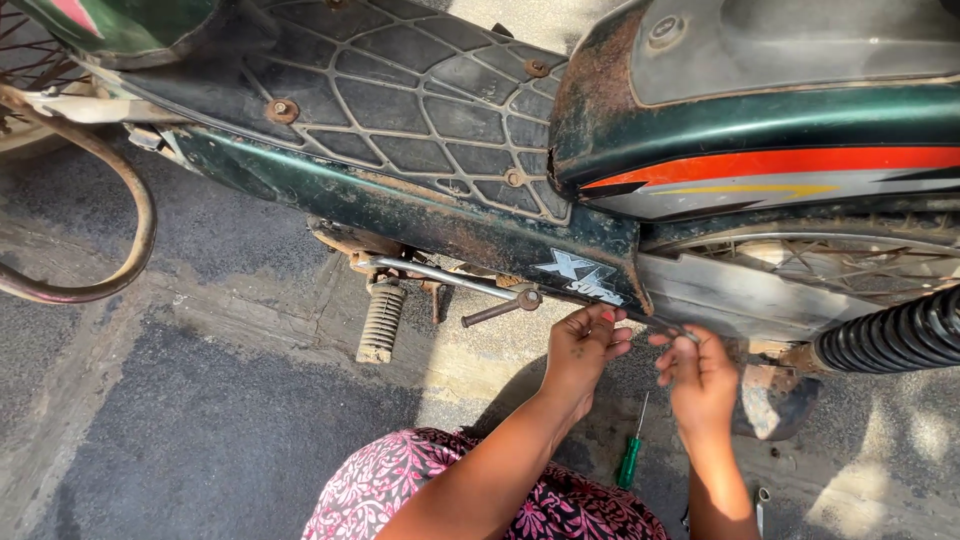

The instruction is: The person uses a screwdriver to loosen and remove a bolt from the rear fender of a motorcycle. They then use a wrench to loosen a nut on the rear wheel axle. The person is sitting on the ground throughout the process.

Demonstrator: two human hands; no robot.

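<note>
I look down at the side of a dark green motorbike (420, 210) with a rusty, dirty body panel. My left hand (583, 345) reaches up under the lower edge of the panel, fingers curled against it. My right hand (697, 375) is beside it, fingers pinched on something small near the same edge; what it holds is too small to tell. A metal gear lever (440, 277) and a ribbed footrest (381, 322) hang to the left of my hands. A green-handled screwdriver (631, 452) lies on the ground between my forearms.
A black coiled shock spring (893, 338) sticks out at the right, by the spoked rear wheel (850, 262). A curved rusty bar (130, 220) loops at the left. The ground is cracked grey asphalt (200, 420). My pink patterned clothing (400, 490) fills the bottom.
</note>
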